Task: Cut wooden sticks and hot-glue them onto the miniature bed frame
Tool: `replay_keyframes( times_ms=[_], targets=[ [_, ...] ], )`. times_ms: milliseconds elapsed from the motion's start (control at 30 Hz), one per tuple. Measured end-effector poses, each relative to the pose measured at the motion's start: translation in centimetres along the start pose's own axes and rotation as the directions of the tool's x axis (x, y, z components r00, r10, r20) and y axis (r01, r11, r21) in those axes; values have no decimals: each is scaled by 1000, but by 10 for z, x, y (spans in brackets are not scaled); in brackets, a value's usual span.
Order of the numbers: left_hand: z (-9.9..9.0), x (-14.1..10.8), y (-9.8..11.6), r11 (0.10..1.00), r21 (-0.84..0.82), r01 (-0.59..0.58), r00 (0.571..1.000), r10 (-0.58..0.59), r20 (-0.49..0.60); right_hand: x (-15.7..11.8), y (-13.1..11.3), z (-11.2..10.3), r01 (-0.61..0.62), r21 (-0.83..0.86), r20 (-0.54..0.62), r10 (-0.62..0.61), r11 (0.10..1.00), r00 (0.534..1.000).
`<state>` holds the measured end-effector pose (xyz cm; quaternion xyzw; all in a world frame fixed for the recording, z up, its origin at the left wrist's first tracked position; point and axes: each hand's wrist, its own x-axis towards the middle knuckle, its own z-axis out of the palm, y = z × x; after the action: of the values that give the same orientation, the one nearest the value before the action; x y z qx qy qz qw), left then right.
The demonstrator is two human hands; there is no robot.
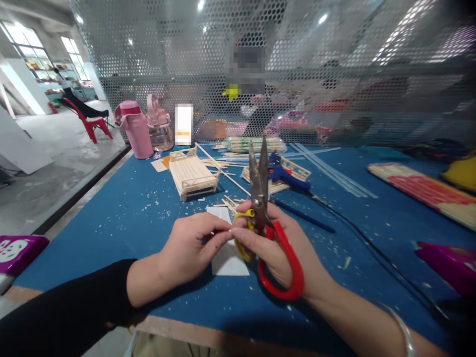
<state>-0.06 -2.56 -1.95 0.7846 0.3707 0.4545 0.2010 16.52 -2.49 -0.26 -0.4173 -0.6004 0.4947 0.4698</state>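
Observation:
My right hand [277, 248] is closed around a pair of scissors [292, 267] with one red and one yellow handle loop, their blades pointing up and a little apart. My left hand [189, 250] pinches with thumb and fingertips right against my right thumb tip. Whatever sits in that pinch is too small to make out. Beneath both hands lies a white sheet of paper [226, 260]. Just beyond it are cut wooden sticks [228, 202]. A small bed model made of sticks [193, 173] stands farther back on the left.
A blue hot glue gun [286, 176] with a trailing black cord lies behind the scissors. Clear glue sticks [334, 173] and bundled sticks [255, 144] are at the back, before a perforated metal screen [167, 64]. Pink bottles [137, 131] stand back left; a stick pack [424, 191] lies right.

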Motion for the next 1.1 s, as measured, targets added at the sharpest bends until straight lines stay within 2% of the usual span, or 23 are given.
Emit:
replay_keyframes(
  times_ms=[100,167,200,233,300,367,433,500,600,667,733,800,867,967,1100],
  targets=[
    [0,0,1,1000,-1,0,1000,0,22,1,-1,-1,-43,28,-5,43,999,999],
    [1,1,3,993,-74,97,995,-94,37,2,-1,-3,-54,29,-12,55,998,998],
    [1,1,4,972,-139,188,982,-182,57,2,-1,-4,-46,19,-23,47,999,999],
    [1,2,5,927,-220,303,953,-289,95,3,-2,-5,-31,2,-40,31,1000,999],
    [1,4,7,753,-384,535,845,-484,228,2,-2,-5,18,-39,-72,-21,999,997],
    [1,6,8,546,-496,675,734,-565,378,2,-3,-4,51,-78,-65,-56,996,996],
    [1,8,7,403,-555,728,673,-575,465,1,-3,-3,64,-112,-37,-69,992,997],
    [2,10,6,307,-582,753,633,-579,514,0,-3,-2,81,-132,-12,-83,988,996],
    [2,10,6,194,-584,788,572,-581,579,0,-1,-3,135,-148,11,-134,980,991],
    [2,11,7,145,-580,802,547,-569,614,0,1,-4,164,-168,24,-163,972,986],
    [2,11,7,122,-579,806,539,-556,633,-1,3,-4,180,-199,35,-177,963,984],
    [2,11,6,130,-588,798,552,-547,629,-1,4,-6,194,-231,31,-193,953,981],
    [2,11,5,158,-622,767,592,-547,592,-1,4,-8,205,-275,-6,-215,939,977],
    [1,12,3,207,-703,680,674,-554,489,2,2,-15,232,-385,-56,-273,893,960],
    [0,12,2,211,-774,597,732,-538,418,6,2,-24,318,-558,59,-346,767,936]
  ],
)
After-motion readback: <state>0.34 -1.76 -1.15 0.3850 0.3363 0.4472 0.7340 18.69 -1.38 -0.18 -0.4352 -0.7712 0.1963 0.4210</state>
